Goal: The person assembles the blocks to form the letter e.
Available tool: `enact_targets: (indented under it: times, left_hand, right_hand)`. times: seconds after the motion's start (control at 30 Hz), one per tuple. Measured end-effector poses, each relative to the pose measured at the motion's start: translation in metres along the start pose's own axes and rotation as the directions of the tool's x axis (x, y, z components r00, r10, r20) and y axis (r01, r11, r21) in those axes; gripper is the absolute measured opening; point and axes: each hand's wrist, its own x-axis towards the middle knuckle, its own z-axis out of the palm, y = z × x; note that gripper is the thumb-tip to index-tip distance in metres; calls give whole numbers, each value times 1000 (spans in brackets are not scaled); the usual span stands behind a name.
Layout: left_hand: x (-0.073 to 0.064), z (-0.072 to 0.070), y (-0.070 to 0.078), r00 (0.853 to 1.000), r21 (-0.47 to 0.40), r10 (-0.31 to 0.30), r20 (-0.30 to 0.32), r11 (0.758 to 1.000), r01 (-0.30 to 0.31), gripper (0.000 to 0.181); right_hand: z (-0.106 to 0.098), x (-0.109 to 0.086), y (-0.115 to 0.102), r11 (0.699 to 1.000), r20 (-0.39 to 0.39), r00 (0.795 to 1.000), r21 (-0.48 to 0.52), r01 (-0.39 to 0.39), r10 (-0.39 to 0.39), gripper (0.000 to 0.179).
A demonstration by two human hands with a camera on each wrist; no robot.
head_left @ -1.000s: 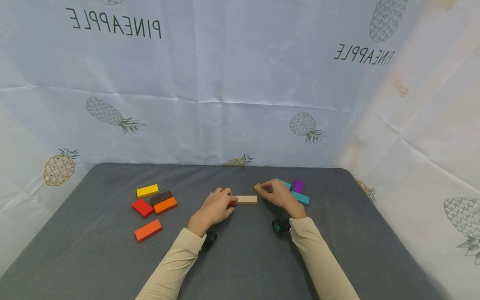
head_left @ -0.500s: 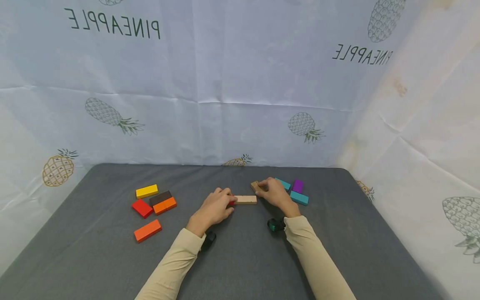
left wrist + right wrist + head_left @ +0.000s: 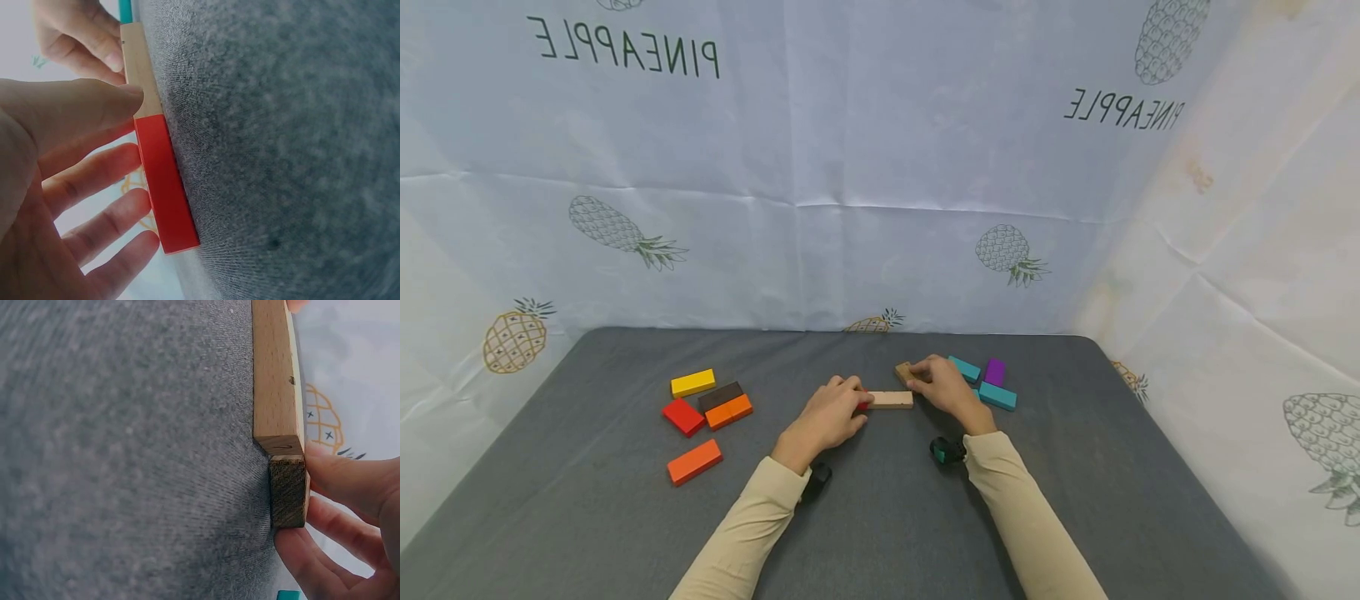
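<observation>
My left hand [image 3: 827, 417] rests on a red wooden block [image 3: 165, 187] lying on the grey table. In the left wrist view its fairly straight fingers touch the block's upper edge. The left thumb tip lies by the seam where a pale plain wood block [image 3: 891, 401] continues the row end to end. Just behind the right end of that row, my right hand [image 3: 951, 387] pinches a browner plain wood block [image 3: 903, 372] between thumb and fingers. Its dark end [image 3: 289, 490] stands against the pale block's corner in the right wrist view. The left hand covers most of the red block in the head view.
At the left lie a yellow block [image 3: 693, 383], a dark brown block [image 3: 720, 396], an orange block [image 3: 729, 412], a red block [image 3: 683, 417] and an orange-red block [image 3: 696, 462]. Teal blocks [image 3: 997, 396] and a purple block [image 3: 995, 372] lie beyond the right hand.
My right hand has slid a little to the left with the brown wood block, bringing it behind the pale block's right end. The left hand has stayed in place.
</observation>
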Motion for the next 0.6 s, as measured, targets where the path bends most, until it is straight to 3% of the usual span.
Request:
enact_targets:
  times: [0.27, 0.6]
  left_hand:
    - [0, 0, 0, 1000, -11, 4, 6, 1000, -3, 29]
    - [1, -1, 0, 1000, -8, -6, 20, 1000, 6, 30]
  right_hand:
    - [-1, -6, -2, 997, -16, 997, 14, 80, -80, 30]
    - [6, 0, 4, 998, -8, 998, 13, 59, -59, 31]
